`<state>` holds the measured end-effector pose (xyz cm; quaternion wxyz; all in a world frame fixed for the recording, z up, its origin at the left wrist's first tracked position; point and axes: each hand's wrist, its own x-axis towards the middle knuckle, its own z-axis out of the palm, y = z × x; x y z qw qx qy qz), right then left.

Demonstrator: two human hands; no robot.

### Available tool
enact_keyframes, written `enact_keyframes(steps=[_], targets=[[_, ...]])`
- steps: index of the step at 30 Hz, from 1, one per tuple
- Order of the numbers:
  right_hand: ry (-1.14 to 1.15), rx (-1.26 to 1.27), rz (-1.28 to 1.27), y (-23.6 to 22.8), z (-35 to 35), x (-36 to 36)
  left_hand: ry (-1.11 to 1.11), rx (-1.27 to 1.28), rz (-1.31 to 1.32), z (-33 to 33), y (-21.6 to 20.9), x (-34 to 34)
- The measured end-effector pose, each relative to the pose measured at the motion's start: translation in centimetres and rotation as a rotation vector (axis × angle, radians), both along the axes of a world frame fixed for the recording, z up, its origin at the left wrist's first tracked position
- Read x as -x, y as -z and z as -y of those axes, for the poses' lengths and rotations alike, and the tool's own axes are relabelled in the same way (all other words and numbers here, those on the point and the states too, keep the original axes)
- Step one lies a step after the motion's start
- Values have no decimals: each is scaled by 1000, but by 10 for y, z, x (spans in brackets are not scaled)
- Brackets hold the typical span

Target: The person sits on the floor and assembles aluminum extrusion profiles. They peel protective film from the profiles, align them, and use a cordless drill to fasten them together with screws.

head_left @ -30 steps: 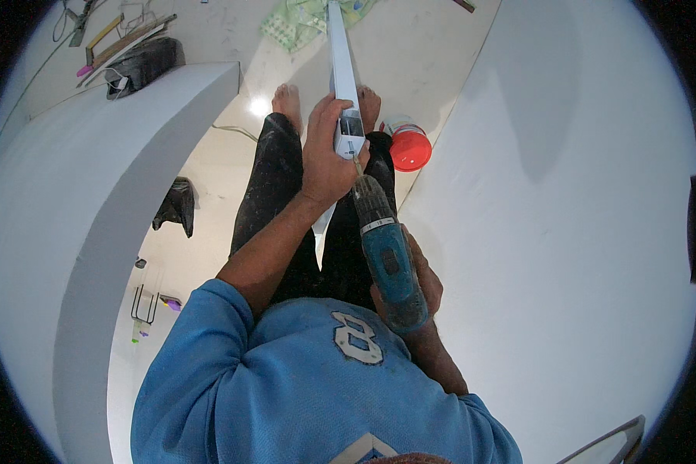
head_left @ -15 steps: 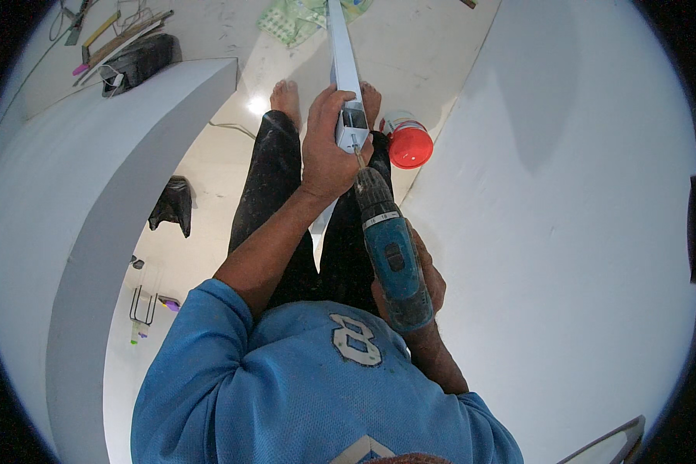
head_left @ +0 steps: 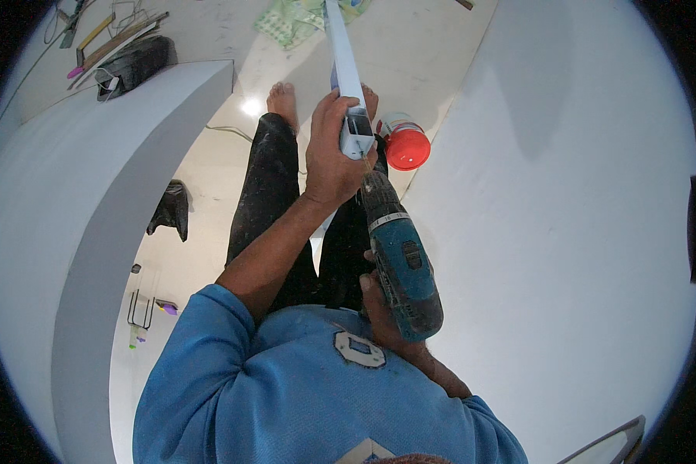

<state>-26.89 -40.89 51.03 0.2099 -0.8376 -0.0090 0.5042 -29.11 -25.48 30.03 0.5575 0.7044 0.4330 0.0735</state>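
My left hand point(head_left: 332, 158) is wrapped round the near end of a long white square tube point(head_left: 347, 73), which stretches away from me past my feet. The tube's near end has a cut-out that shows its dark hollow inside. Below it, my right hand point(head_left: 383, 301) grips a blue and black cordless drill point(head_left: 402, 259), its handle hidden under the body. The drill's chuck points up at the tube, and its thin bit reaches the tube's end face beside my left fingers. Whether the bit is inside the tube, I cannot tell.
A red-lidded bucket point(head_left: 407, 147) stands by my right foot, near the white wall point(head_left: 564, 255). To the left is a low white partition point(head_left: 93, 232). Beyond it lie a black bag point(head_left: 135, 66) and several tools. A green patterned cloth point(head_left: 290, 22) lies on the floor ahead.
The drill has tilted, its rear end swinging to the right and slightly nearer me. My right hand shows more on the drill's left side. The tube's end has shifted slightly nearer.
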Motion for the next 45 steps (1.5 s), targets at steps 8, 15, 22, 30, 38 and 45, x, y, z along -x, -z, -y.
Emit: enact_keyframes(steps=[8,15,22,30,38,45], targets=[[-148,-117,119,0,-6,-10,-61,35,28,0,0,-2],[-83,-168,130,9,4,0,-52,208,211,-8,1,19],[-124,-137,163,7,3,2,-590,1472,593,-24,72,57],[-61,23,7,-8,-4,0,-231,1743,658,-18,130,50],[19,74,-96,-12,-2,1,-280,1702,559,-32,104,32],[73,93,-130,-13,-5,4,-364,1750,658,-24,105,36]])
